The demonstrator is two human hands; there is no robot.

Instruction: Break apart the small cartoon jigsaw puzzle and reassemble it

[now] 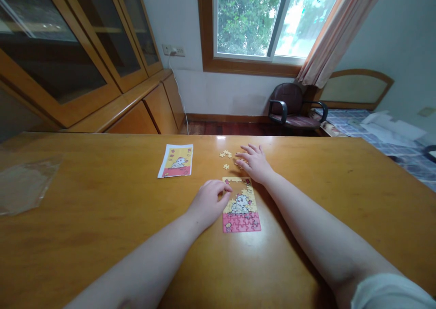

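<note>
A partly assembled jigsaw puzzle [241, 221] lies flat on the table, with a pink lower band, a white cartoon animal and a yellow upper part. Bare wood shows through a gap in its upper left area. My left hand [210, 203] is at the puzzle's left edge beside that gap, fingers curled and thumb close to the index finger; whatever is between them is too small to make out. Beyond the puzzle, my right hand [255, 163] spreads its fingers over loose pieces, partly hiding some. More loose yellow puzzle pieces [226, 166] lie to its left.
A reference picture [177, 161] of the same design lies left of the pieces. A clear plastic bag [27, 184] rests at the table's left side. Past the far edge of the wooden table [112, 200] stand a cabinet [129, 104] and an office chair [293, 107].
</note>
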